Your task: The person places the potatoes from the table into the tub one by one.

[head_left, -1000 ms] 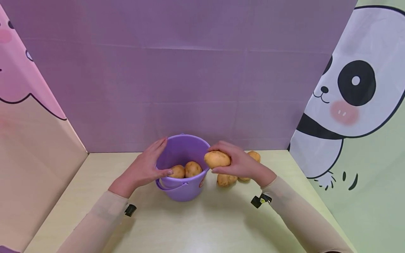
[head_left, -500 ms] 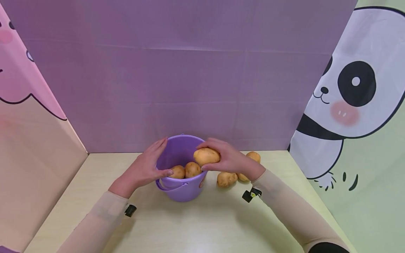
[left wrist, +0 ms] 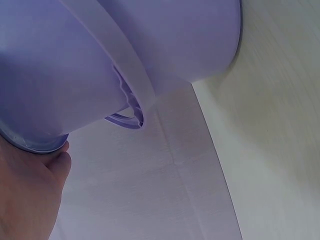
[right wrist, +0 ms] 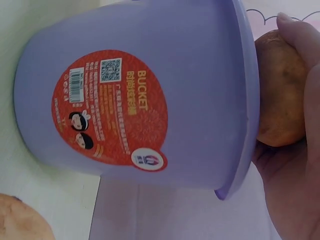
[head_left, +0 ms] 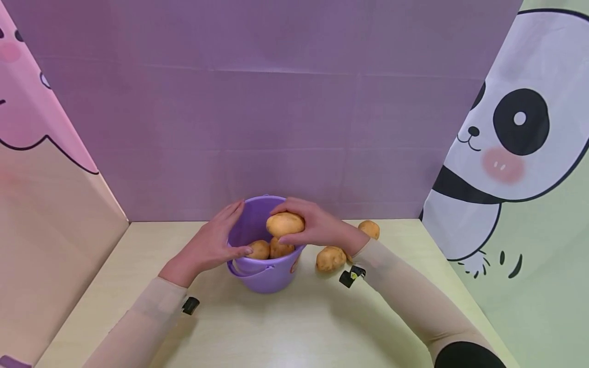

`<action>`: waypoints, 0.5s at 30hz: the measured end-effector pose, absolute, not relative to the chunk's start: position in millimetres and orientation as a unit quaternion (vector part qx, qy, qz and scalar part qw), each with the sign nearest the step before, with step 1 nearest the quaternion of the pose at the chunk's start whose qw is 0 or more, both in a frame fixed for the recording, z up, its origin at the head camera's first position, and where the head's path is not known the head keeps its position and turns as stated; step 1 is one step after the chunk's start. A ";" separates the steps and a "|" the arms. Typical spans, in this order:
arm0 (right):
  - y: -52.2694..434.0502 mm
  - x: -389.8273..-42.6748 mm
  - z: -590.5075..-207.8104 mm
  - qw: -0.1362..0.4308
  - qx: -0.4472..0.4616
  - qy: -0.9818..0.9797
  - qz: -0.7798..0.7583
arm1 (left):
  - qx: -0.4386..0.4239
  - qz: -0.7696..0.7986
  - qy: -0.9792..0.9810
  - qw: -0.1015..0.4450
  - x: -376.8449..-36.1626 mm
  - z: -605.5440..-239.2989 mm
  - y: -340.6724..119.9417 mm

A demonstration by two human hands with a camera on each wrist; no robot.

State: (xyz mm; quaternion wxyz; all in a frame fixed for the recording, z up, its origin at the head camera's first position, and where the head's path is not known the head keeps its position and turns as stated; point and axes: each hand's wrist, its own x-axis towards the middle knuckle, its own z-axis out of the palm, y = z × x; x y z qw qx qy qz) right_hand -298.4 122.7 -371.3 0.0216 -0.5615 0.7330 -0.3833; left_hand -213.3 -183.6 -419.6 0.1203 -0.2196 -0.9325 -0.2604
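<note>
Right hand (head_left: 317, 225): curled around a potato (head_left: 285, 224), held above the open mouth of the purple bucket (head_left: 264, 273), not yet released. Left hand (head_left: 213, 243): fingers straight, pressed against the left rim and wall of the bucket, steadying it. Bucket: upright on the table (head_left: 285, 327), near the back wall, handle folded down at the front.

Progress, judged from the layout: two potatoes (head_left: 269, 249) already inside the bucket; one in hand over the opening; two loose potatoes (head_left: 330, 258) left on the table, just right of the bucket, the farther one close to the wall.

Obstructions: none visible between hand and opening. Red label (right wrist: 110, 107) on the bucket wall, seen from the right wrist. Panda backdrop (head_left: 506, 128) at right.
</note>
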 end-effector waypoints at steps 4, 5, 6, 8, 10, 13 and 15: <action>114.1 -301.3 -371.9 0.024 -0.560 0.737 -0.377 | -0.216 -0.262 -0.933 0.118 -213.5 -419.9 -183.5; 111.8 -301.7 -371.9 0.025 -0.560 0.738 -0.376 | -0.216 -0.264 -0.933 0.117 -213.5 -420.0 -183.5; 109.4 -302.2 -372.1 0.025 -0.561 0.738 -0.374 | -0.215 -0.264 -0.933 0.117 -213.4 -420.0 -183.5; 104.6 -303.3 -372.2 0.022 -0.566 0.738 -0.368 | -0.215 -0.264 -0.933 0.117 -213.4 -419.9 -183.6; 99.8 -304.6 -372.4 0.018 -0.572 0.737 -0.360 | -0.216 -0.264 -0.933 0.118 -213.6 -419.8 -183.8; 93.3 -306.4 -372.4 0.015 -0.581 0.736 -0.346 | -0.219 -0.265 -0.931 0.120 -214.2 -419.9 -184.1; 88.7 -307.4 -371.6 0.014 -0.587 0.737 -0.335 | -0.219 -0.266 -0.931 0.120 -214.5 -420.1 -184.5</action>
